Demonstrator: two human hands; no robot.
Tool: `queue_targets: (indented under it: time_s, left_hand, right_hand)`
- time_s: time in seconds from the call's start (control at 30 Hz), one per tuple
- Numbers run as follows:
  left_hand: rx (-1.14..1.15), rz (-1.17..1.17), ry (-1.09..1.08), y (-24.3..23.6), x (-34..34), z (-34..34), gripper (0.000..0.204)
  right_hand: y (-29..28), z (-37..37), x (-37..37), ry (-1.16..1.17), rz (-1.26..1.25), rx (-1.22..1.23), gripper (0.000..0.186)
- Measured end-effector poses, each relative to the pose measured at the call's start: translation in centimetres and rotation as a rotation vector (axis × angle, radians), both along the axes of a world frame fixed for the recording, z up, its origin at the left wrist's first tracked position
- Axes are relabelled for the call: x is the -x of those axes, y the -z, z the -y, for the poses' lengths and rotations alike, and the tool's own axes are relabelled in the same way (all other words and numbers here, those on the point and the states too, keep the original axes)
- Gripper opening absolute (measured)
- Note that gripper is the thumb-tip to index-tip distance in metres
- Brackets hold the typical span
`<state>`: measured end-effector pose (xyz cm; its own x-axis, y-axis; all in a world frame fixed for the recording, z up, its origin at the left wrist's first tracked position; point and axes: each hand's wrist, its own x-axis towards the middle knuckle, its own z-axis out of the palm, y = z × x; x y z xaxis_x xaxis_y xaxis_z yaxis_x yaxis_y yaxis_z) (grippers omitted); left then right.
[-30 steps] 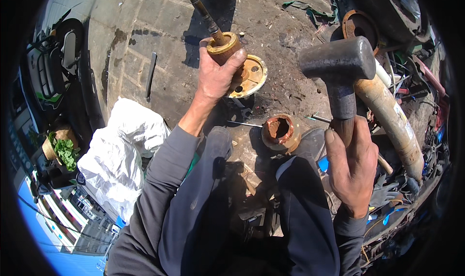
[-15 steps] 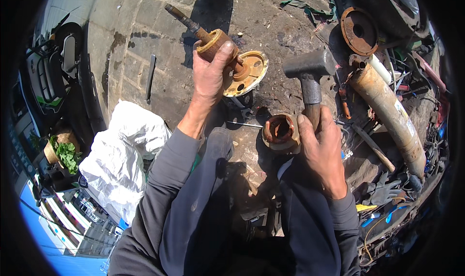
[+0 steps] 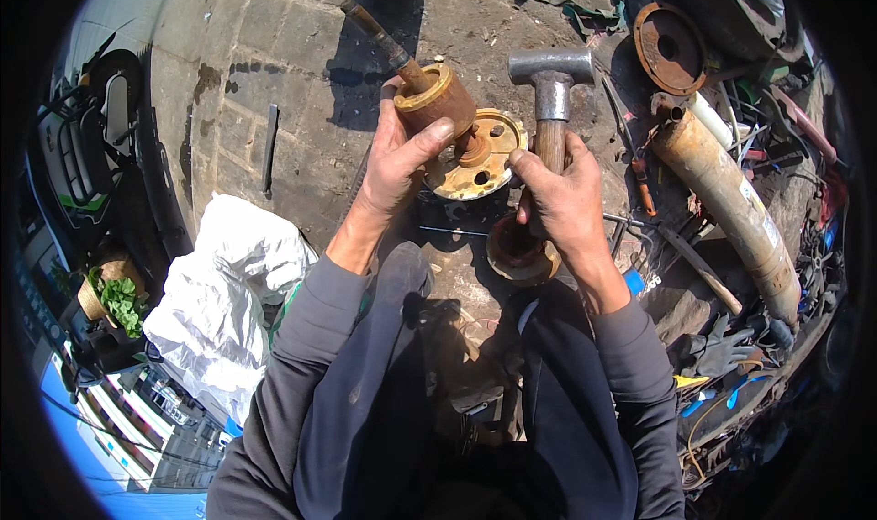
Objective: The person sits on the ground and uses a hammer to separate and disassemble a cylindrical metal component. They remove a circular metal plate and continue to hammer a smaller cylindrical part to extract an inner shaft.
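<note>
My left hand grips a rusty cylindrical housing with a long stepped shaft sticking up from it toward the upper left. Below it sits a yellowed round flange plate with holes, around a rusty central stem. My right hand is closed on the wooden handle of a hammer, whose dark steel head is held upright just right of the cylinder. Under my right hand, a rusty hollow round part stands on the ground between my feet, partly hidden by the hand.
A white sack lies at my left, below a flat dark bar. A motorbike stands beyond. At right lie a rusty ring plate, a long pipe, a wooden-handled tool and a heap of scrap.
My right hand has moved up and left with the hammer, bringing its head nearer the cylinder. My left hand still holds the cylinder, which first tilted further left and has since shifted back rightward.
</note>
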<state>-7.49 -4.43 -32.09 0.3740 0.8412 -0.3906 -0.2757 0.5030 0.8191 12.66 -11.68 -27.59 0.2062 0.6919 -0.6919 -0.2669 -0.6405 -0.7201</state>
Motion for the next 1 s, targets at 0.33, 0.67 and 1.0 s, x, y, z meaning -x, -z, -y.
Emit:
queue_targets:
  time_s: [0.33, 0.67, 1.0]
  left_hand:
    - [-0.079, -0.107, 0.129, 0.9, 1.1, -0.3, 0.069]
    - [-0.345, -0.486, 0.086, 1.6, 1.4, -0.2, 0.084]
    - [-0.268, -0.394, 0.139, -0.4, 1.5, -1.1, 0.084]
  right_hand:
    - [1.2, 0.3, -1.2, -0.122, -0.111, 0.122, 0.028]
    - [-10.5, 3.7, -4.1, -0.524, 0.637, -0.289, 0.027]
    - [-6.3, 3.6, -3.1, -0.95, 0.631, 0.018, 0.026]
